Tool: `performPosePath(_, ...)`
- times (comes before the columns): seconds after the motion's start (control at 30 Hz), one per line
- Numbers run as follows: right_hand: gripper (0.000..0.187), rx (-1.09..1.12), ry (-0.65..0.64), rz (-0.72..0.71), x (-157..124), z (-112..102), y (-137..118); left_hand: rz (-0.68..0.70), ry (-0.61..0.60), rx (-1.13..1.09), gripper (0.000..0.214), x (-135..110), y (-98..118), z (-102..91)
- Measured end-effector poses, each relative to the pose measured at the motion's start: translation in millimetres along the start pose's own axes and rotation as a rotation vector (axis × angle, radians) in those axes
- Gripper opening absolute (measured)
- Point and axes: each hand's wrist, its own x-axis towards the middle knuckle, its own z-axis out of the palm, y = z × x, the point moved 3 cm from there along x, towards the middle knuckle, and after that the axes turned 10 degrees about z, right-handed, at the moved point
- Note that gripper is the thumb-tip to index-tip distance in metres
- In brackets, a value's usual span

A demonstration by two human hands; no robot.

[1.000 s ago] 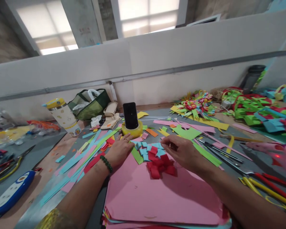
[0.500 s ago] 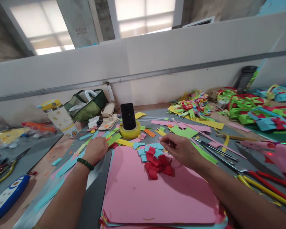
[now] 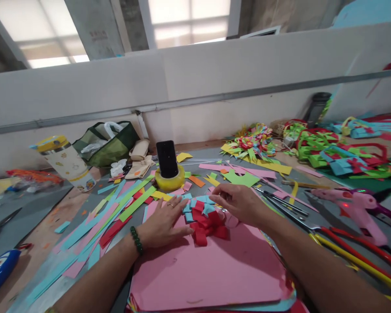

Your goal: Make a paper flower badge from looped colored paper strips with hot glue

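Observation:
My left hand (image 3: 164, 222) lies flat with fingers spread on the pink paper sheet (image 3: 208, 269), its fingertips touching a pile of small red and blue paper pieces (image 3: 204, 217). A green bead bracelet is on that wrist. My right hand (image 3: 239, 202) hovers just right of the pile, fingers curled in a pinch at the thumb and forefinger; what it holds is too small to make out. Long strips of blue, green, pink and red paper (image 3: 107, 217) lie left of my left hand.
A black phone (image 3: 167, 158) stands in a yellow tape roll (image 3: 169, 180). A pink glue gun (image 3: 352, 204), scissors (image 3: 345, 243) and metal tools lie at the right. Finished paper flowers (image 3: 252, 145) and paper baskets sit behind. A bottle (image 3: 65, 161) and green bag (image 3: 105, 145) stand at the left.
My left hand moved from the strips at the left back to the right, onto the pink sheet beside the red and blue pieces. My right hand stayed near the pile.

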Motion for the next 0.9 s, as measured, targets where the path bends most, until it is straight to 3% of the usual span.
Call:
performPosePath(0.07, 0.027, -0.016, -0.01, -0.025, 0.6, 3.1, 0.4, 0.051, -0.02, -0.102, 0.077, 0.5, 8.2, 2.6)
performPosePath(0.13, 0.025, -0.027, -0.004, -0.04, 0.9, 4.8, 1.6, 0.101, 0.044, -0.215, 0.067, -2.6, 11.6, -1.8)
performPosePath(0.2, 0.025, -0.017, 0.018, -0.033, 0.9, 3.7, 3.7, 0.075, 0.214, -0.287, 0.053, -8.3, 4.8, -11.3)
performPosePath(0.3, 0.028, 0.056, 0.126, -0.028, 0.0, -4.7, 6.6, -0.119, 0.522, -0.235, 0.041, -19.9, -23.3, -25.9)
performPosePath(0.37, 0.028, 0.122, 0.282, -0.019, -1.1, -14.6, 8.6, -0.191, 0.594, -0.195, 0.042, -24.6, -41.1, -30.2)
performPosePath(0.47, 0.026, 0.085, 0.409, 0.073, 0.3, -24.8, 14.4, -0.176, 0.58, -0.177, 0.037, -24.2, -49.5, -29.2)
performPosePath(0.67, 0.016, -0.1, 0.141, 0.135, 8.7, -8.2, 25.2, 0.029, 0.334, -0.035, 0.029, -12.5, -14.7, -12.6)
performPosePath(0.9, 0.03, -0.111, -0.046, -0.074, 24.8, 29.3, 2.5, 0.05, 0.317, -0.008, 0.031, -1.2, -12.5, 0.3)
